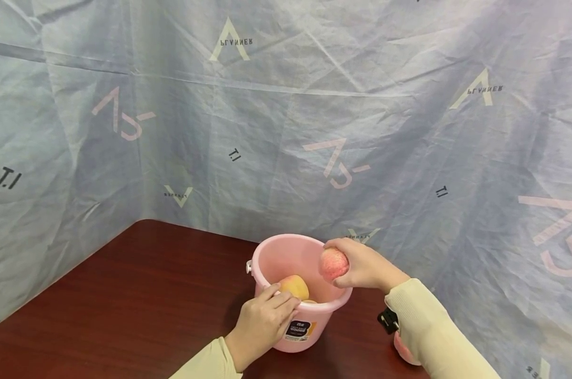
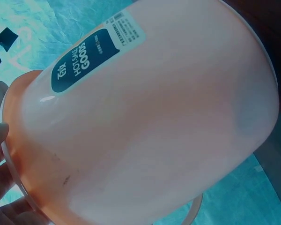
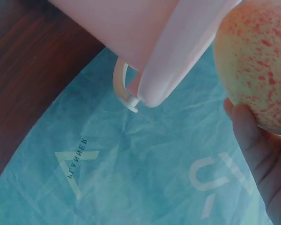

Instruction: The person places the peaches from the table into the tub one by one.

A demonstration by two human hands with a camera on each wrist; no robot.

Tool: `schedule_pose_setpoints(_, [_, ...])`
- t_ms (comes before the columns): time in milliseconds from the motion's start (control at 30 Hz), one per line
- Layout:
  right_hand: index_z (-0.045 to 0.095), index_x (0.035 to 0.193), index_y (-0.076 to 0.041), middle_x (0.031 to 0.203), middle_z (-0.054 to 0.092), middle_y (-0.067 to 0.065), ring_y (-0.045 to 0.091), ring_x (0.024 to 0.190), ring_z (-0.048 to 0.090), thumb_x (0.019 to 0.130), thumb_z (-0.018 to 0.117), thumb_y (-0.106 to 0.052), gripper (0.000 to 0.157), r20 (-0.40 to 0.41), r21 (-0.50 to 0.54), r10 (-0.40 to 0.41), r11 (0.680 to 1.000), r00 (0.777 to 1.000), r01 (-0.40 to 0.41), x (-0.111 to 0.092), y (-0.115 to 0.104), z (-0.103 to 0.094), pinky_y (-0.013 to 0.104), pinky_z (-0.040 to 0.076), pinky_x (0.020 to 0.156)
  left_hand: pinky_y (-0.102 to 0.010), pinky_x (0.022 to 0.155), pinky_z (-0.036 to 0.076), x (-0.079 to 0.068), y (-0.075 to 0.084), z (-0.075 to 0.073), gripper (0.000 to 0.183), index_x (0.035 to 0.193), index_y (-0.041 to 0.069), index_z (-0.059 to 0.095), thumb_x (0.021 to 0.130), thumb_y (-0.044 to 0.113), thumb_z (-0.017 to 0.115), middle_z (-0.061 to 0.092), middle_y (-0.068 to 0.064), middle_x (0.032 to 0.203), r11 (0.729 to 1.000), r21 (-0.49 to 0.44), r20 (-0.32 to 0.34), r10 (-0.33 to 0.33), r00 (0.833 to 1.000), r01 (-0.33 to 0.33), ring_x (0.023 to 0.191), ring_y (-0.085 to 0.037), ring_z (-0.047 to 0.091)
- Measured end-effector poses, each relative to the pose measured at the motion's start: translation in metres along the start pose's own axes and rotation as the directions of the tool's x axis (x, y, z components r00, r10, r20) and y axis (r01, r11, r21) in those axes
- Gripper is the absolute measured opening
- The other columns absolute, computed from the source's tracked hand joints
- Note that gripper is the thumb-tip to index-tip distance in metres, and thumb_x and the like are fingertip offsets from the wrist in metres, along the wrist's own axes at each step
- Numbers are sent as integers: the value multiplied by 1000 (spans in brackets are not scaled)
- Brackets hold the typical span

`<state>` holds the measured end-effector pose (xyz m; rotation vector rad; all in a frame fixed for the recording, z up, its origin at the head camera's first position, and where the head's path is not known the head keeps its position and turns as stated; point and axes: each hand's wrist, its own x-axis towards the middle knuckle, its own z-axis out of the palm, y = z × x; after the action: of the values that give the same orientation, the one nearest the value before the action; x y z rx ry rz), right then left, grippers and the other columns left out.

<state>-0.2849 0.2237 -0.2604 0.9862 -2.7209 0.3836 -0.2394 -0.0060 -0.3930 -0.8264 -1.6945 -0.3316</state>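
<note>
A pink bucket (image 1: 299, 316) with a dark label (image 2: 86, 61) stands upright on the table. My left hand (image 1: 265, 321) holds its near rim, fingers hooked over the edge; in the left wrist view the fingers (image 2: 11, 213) lie along the rim. Inside, just beyond those fingers, shows a yellow fruit (image 1: 295, 287) with a pinkish blush. Above the bucket's right side my right hand (image 1: 363, 266) grips a red-speckled, yellowish peach (image 1: 334, 263), which fills the right edge of the right wrist view (image 3: 260, 65). The bucket's bottom is mostly hidden.
Another reddish fruit (image 1: 405, 350) lies on the dark red table (image 1: 139, 300), partly behind my right sleeve. A black wrist device (image 1: 388, 321) hangs under that sleeve. Printed grey-blue cloth (image 1: 276, 116) walls the table at the back and sides. A white handle (image 3: 120, 84) hangs from the bucket.
</note>
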Motion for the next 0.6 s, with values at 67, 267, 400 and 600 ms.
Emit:
schedule_pose_setpoints(67, [60, 119, -8, 110, 62, 4, 17, 91, 59, 61, 76, -16, 61, 39, 4, -7, 1000, 999, 7, 1, -1, -2, 33, 52, 75, -25, 78, 55, 0, 0, 0, 41, 88, 17, 72, 105, 30, 37, 67, 6, 85, 1000, -5, 5, -2, 1000, 2, 85, -17, 64])
schedule_pose_setpoints(267, [59, 118, -6, 108, 62, 6, 17, 89, 59, 63, 75, -16, 59, 165, 15, -35, 999, 986, 33, 6, -4, -7, 31, 52, 75, -25, 77, 56, 2, 0, 1, 41, 88, 17, 72, 105, 29, 37, 67, 7, 85, 1000, 15, -25, 21, 999, -21, 84, -17, 64])
schedule_pose_setpoints(400, [58, 119, -6, 109, 62, 7, 19, 92, 59, 62, 74, -15, 59, 229, 4, -34, 999, 973, 34, 12, -7, -7, 32, 51, 77, -25, 78, 55, 1, 0, 1, 41, 88, 16, 72, 105, 29, 37, 67, 6, 85, 1000, 17, -23, 26, 999, -25, 84, -17, 65])
schedule_pose_setpoints(600, [57, 121, -7, 110, 62, 7, 19, 92, 59, 62, 75, -13, 62, 270, 11, -18, 1000, 963, 15, 16, -11, -6, 30, 51, 75, -25, 74, 56, 0, 0, 3, 40, 88, 16, 72, 105, 29, 38, 67, 6, 85, 1000, 13, -25, 23, 999, -22, 84, -18, 64])
